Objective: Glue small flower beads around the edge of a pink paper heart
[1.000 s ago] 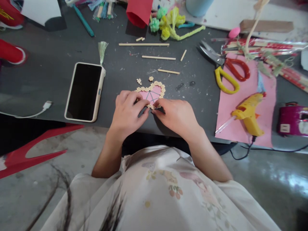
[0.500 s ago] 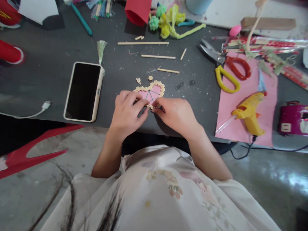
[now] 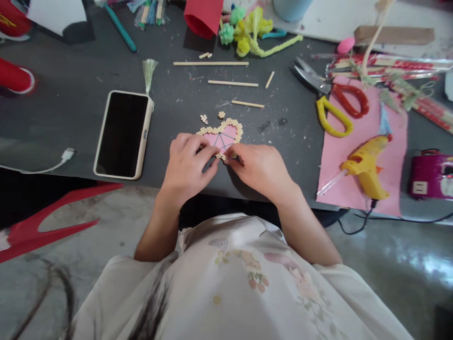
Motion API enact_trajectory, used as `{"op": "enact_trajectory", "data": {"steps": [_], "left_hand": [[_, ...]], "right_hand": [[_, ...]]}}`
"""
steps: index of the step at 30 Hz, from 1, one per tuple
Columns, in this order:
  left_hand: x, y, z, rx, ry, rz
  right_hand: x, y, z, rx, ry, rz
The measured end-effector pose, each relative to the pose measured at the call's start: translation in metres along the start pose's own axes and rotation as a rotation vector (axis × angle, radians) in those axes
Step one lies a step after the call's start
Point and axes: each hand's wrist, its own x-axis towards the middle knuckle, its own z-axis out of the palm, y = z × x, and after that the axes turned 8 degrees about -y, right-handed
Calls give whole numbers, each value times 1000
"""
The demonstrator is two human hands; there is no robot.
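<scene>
A pink heart (image 3: 230, 134) with dark lines across it lies near the table's front edge. Small beige flower-shaped pieces form its border (image 3: 236, 123). My left hand (image 3: 191, 163) covers the heart's left side, its fingers bent and closed on the lower edge. At the bottom tip, my right hand (image 3: 256, 167) pinches the border with thumb and forefinger; whether a loose piece is between them is hidden. Two loose flower-shaped pieces, one (image 3: 221, 114) round and one (image 3: 204, 119) less regular, sit just above the heart.
Thin wooden sticks (image 3: 232, 83) lie beyond the heart. A phone (image 3: 122, 134) rests at left. To the right are scissors (image 3: 332, 101) and a yellow glue gun (image 3: 370, 165) on pink paper (image 3: 327, 174). Yellow pipe-cleaner shapes (image 3: 253, 30) and a red paper roll (image 3: 202, 19) stand at the back.
</scene>
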Motion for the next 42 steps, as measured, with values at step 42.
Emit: {"op": "enact_trajectory", "data": {"steps": [42], "left_hand": [[-6, 0, 1, 11, 80, 114]], "right_hand": [[4, 3, 0, 95, -12, -19]]}}
